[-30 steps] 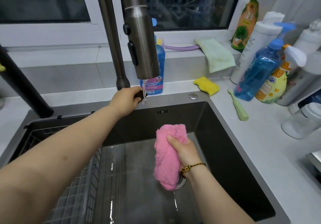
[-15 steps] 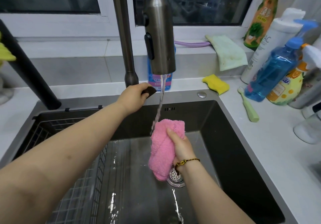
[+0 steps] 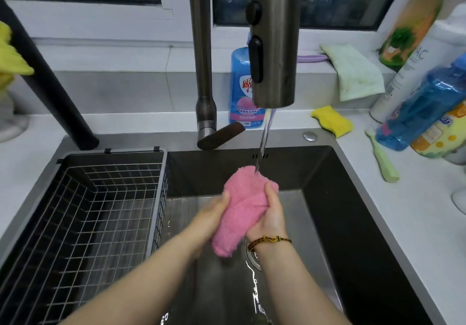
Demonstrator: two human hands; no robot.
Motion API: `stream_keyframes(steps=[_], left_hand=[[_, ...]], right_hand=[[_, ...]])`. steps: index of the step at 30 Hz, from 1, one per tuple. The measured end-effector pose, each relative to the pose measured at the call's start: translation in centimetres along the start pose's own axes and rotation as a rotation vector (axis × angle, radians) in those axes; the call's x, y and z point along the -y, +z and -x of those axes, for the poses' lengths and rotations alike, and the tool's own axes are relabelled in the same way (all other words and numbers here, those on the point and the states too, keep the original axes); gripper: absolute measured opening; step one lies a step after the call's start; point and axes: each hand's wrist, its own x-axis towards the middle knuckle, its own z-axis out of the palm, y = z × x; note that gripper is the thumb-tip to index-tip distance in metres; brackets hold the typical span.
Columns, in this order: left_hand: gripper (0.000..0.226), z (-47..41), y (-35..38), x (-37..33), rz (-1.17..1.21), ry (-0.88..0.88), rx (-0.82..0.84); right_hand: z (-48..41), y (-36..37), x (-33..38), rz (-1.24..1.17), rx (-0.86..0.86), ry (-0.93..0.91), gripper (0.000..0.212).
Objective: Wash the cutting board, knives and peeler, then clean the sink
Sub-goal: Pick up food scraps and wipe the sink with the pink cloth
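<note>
A pink cloth (image 3: 243, 203) is held over the dark steel sink (image 3: 332, 198), under a stream of water (image 3: 264, 138) running from the faucet head (image 3: 274, 47). My right hand (image 3: 271, 213) grips the cloth's right side, thumb over the top. My left hand (image 3: 209, 216) holds its left side with fingers wrapped behind it. The faucet lever (image 3: 222, 134) juts out to the right at the base of the faucet. The drain (image 3: 253, 254) shows just below my right wrist. No cutting board, knife or peeler is in view.
A wire basket (image 3: 100, 211) fills the sink's left part. On the counter at right lie a yellow sponge (image 3: 331, 120), a green brush (image 3: 383, 158) and several bottles (image 3: 416, 108). A blue soap bottle (image 3: 242, 90) stands behind the faucet, a green rag (image 3: 355, 72) on the sill.
My left hand let go of the faucet lever and came down onto the pink cloth. Water now runs steadily onto the cloth, which both hands hold.
</note>
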Motion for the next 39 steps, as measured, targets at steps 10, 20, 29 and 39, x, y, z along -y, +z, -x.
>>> stream_keyframes(steps=[10,20,29,39], left_hand=[[0.017,-2.2,1.4,1.8,0.191,0.035,-0.218],[0.037,-2.1,4.0,1.2,-0.024,0.093,-0.181],[0.040,-1.9,3.5,1.0,0.074,0.029,-0.119],[0.044,-2.1,2.9,0.4,0.069,0.038,-0.130]], right_hand=[[1.1,-3.1,-0.3,1.069,-0.071,-0.254,0.030],[1.3,-3.3,-2.2,1.293,-0.226,-0.563,0.035],[1.6,-3.1,-2.0,1.294,-0.147,-0.556,0.038],[1.8,-2.2,-1.8,1.384,-0.134,-0.566,0.039]])
